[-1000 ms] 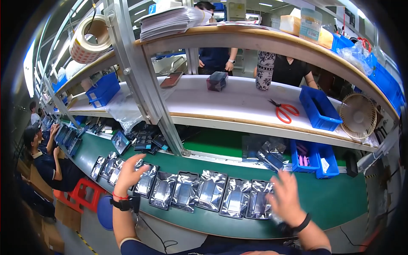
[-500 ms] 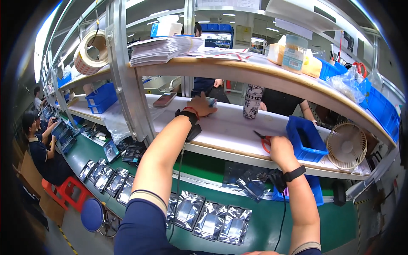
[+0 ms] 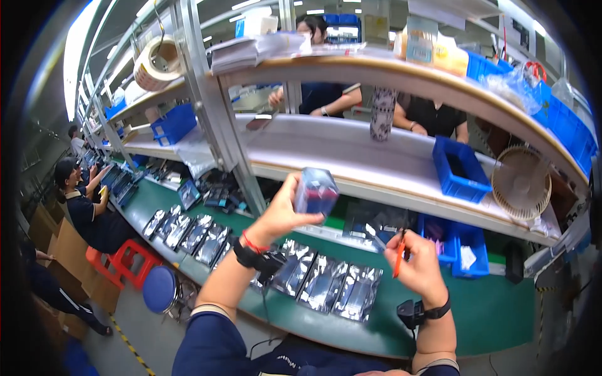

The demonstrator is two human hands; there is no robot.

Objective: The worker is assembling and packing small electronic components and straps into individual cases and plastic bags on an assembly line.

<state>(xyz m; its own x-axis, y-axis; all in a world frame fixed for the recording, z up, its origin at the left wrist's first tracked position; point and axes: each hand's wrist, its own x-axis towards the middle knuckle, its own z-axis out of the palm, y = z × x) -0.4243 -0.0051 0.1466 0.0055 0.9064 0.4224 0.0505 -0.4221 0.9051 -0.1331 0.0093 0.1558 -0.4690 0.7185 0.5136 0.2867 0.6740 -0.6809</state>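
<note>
Workbench (image 3: 492, 313): smooth green top; shiny, crinkled packets (image 3: 323, 285) lie in a row, probably spread for easy reach.
Left hand (image 3: 277, 213): gripping a glossy, block-shaped box (image 3: 320, 193) between thumb and fingers, likely for steadiness, raised before the white shelf (image 3: 376, 156).
Right hand (image 3: 417, 258): closed around orange-handled scissors (image 3: 399, 258), metal blades blurred.
Bins (image 3: 470, 271): blue plastic, open-topped, beyond the right hand.
</note>
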